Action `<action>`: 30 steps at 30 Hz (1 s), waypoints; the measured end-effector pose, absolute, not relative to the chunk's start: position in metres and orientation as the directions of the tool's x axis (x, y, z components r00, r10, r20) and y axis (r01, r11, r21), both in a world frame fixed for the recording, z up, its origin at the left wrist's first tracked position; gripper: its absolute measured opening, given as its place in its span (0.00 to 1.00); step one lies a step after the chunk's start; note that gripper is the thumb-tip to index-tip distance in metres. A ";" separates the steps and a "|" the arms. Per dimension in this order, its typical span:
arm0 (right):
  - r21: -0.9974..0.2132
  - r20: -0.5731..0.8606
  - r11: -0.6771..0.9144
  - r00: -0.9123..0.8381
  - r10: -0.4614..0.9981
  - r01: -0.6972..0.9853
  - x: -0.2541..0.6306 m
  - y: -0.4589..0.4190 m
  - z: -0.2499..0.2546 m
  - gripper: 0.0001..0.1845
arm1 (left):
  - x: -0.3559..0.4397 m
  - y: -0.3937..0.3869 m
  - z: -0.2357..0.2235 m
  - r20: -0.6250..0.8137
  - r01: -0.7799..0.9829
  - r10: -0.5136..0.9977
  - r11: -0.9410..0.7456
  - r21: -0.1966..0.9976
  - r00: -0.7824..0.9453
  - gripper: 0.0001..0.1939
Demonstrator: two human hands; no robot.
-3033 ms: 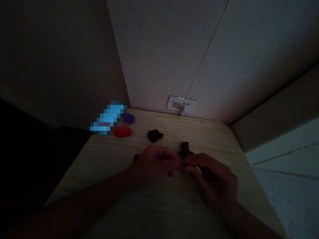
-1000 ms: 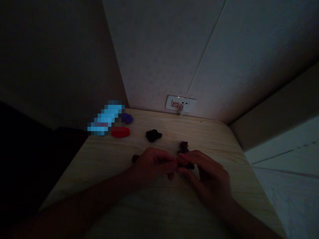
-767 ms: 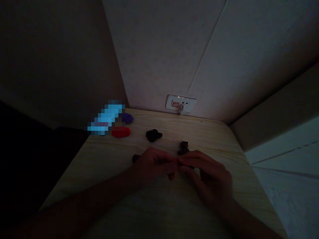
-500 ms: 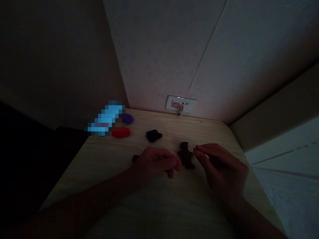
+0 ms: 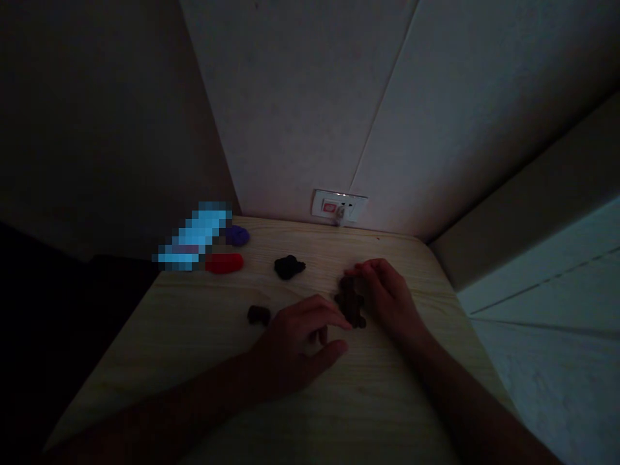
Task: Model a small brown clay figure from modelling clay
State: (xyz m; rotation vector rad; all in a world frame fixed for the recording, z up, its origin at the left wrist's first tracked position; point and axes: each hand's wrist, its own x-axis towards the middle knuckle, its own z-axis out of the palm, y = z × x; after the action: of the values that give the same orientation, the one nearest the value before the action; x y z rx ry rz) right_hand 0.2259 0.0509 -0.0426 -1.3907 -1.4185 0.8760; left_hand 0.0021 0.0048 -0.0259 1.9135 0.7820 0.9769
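A small brown figure (image 5: 351, 303), bear-shaped and apparently of modelling clay, lies on the wooden tabletop (image 5: 310, 413). At its head is my right hand (image 5: 387, 297), its fingers bent together around the top of the head; the fingertips are partly dark and hard to make out. My left hand (image 5: 300, 342) holds nothing. Its thumb stands apart from the fingers, and the index fingertip reaches to the lower end of the figure. Beside my left wrist lies a dark brown lump of clay (image 5: 258, 314).
Farther back lie a black lump (image 5: 289, 267), a red elongated piece (image 5: 225, 263) and a purple lump (image 5: 237, 236). A bright, pixelated slab (image 5: 194, 236) is at the table's left edge. A wall socket (image 5: 339, 206) with a plug sits just above the back edge.
My hands have come apart from each other. The right one has moved to the figure's head, and the left one has spread its thumb from its fingers. The view has shifted slightly.
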 end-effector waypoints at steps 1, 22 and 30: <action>-0.942 0.124 0.099 0.059 0.991 0.321 0.225 0.051 -0.044 0.16 | 0.003 0.004 -0.027 0.344 0.141 0.783 -0.475 0.869 0.518 0.10; -1.000 -0.017 -0.017 0.066 0.998 -0.009 0.223 0.036 -0.015 0.16 | 0.015 0.042 -0.009 0.211 0.180 0.950 -0.255 0.950 0.232 0.09; -0.990 -0.087 -0.085 0.015 0.996 -0.112 0.226 0.041 -0.021 0.17 | 0.047 0.093 0.004 0.186 0.212 0.888 -0.295 0.932 0.420 0.06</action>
State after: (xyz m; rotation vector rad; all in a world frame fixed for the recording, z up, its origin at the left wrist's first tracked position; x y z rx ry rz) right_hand 0.2259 0.0411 -0.0212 -1.1975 -1.0698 1.3084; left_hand 0.0468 0.0929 0.0041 1.7601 0.9546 0.9269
